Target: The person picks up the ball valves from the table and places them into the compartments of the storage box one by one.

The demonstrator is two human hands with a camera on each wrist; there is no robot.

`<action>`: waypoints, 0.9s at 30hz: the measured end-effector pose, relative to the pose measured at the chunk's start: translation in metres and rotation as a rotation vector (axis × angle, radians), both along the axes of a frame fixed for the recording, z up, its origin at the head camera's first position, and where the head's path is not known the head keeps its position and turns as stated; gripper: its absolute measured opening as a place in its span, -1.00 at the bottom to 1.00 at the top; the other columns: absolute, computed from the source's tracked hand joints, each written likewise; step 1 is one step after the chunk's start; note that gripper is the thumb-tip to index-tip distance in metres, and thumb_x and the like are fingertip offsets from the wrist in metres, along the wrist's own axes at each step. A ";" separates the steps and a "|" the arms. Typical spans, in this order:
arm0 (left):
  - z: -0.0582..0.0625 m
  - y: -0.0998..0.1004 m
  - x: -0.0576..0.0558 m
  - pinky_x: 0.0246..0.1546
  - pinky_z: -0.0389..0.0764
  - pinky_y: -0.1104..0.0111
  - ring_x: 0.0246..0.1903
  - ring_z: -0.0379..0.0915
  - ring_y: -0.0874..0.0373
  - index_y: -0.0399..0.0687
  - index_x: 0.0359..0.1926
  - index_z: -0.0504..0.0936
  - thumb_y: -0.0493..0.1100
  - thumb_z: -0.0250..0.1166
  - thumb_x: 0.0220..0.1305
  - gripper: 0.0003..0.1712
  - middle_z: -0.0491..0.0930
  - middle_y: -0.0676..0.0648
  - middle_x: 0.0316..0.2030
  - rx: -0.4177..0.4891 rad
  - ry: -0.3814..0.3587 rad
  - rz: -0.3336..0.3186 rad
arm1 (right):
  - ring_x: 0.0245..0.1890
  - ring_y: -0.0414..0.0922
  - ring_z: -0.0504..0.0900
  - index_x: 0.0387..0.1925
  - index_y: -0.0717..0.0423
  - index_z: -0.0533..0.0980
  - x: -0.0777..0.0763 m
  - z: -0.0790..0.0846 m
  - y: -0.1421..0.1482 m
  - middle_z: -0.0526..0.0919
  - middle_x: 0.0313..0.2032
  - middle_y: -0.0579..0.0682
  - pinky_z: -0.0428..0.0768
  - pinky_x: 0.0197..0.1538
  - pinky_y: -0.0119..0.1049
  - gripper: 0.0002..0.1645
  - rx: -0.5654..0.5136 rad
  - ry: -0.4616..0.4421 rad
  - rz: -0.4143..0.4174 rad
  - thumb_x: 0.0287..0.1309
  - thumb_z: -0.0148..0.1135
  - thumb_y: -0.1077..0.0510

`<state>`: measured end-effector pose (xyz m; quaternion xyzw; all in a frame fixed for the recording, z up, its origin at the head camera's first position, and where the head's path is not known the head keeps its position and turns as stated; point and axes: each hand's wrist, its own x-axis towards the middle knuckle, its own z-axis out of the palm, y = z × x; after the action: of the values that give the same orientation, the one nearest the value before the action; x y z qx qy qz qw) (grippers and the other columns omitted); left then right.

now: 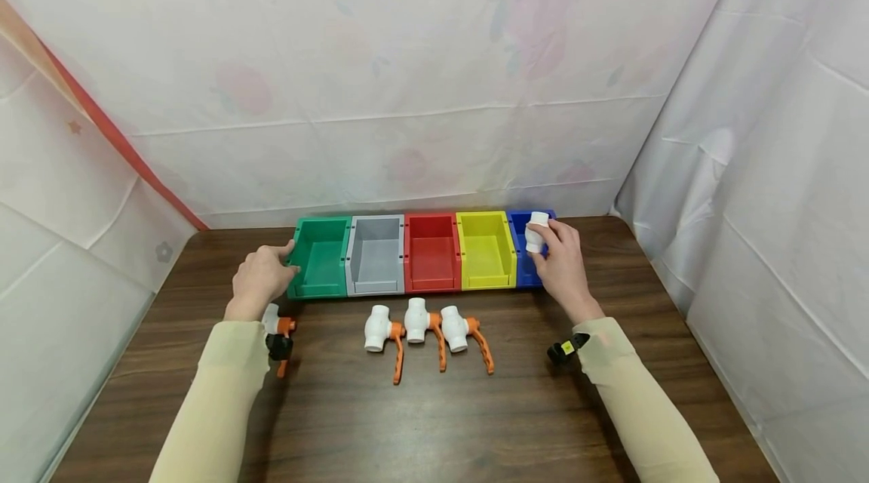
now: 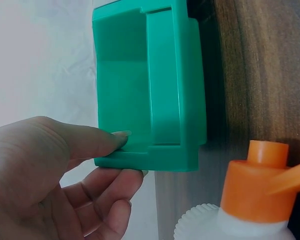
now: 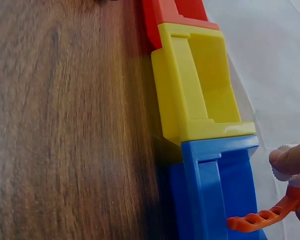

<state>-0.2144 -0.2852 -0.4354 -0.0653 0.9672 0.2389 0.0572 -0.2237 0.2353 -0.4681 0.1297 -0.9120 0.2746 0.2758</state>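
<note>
My right hand grips a white ball valve over the blue bin. In the right wrist view the valve's orange lever hangs over that bin's opening. My left hand pinches the side wall of the green bin, its thumb inside and fingers outside. Below the left wrist lies another white valve, partly hidden by the arm. Three more valves, a left one, a middle one and a right one, lie in front of the bins with orange levers toward me.
Between the green and blue bins stand a grey bin, a red bin and a yellow bin, all in one row. The brown wooden table meets a pale curtain behind them.
</note>
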 end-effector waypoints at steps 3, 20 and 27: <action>0.001 0.002 0.000 -0.65 0.32 0.23 -0.64 0.27 -0.03 -0.02 0.50 0.22 -0.10 0.24 0.40 -0.28 0.56 -0.43 -0.13 -0.008 0.007 -0.002 | 0.23 0.25 0.32 0.12 0.11 0.60 -0.001 0.000 -0.001 0.45 0.19 0.27 0.36 0.24 0.15 -0.40 0.007 -0.035 -0.006 -0.02 0.49 0.41; 0.001 0.002 -0.001 -0.66 0.31 0.23 -0.66 0.21 -0.03 -0.05 0.51 0.19 -0.10 0.23 0.41 -0.27 0.57 -0.40 -0.22 -0.020 0.010 -0.021 | 0.31 0.21 0.29 0.26 0.00 0.53 -0.014 -0.001 -0.003 0.43 0.28 0.25 0.33 0.30 0.11 -0.34 0.077 -0.222 -0.042 0.10 0.43 0.34; -0.001 0.001 -0.001 -0.64 0.30 0.23 -0.65 0.20 -0.03 -0.03 0.51 0.18 -0.09 0.22 0.42 -0.27 0.55 -0.46 -0.10 -0.025 -0.006 -0.007 | 0.33 0.19 0.27 0.30 -0.05 0.49 -0.020 -0.003 -0.003 0.41 0.30 0.24 0.32 0.30 0.13 -0.33 0.100 -0.286 -0.047 0.15 0.39 0.32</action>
<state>-0.2150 -0.2839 -0.4366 -0.0634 0.9701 0.2267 0.0600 -0.2432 0.2321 -0.4715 0.0815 -0.9573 0.2380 0.1425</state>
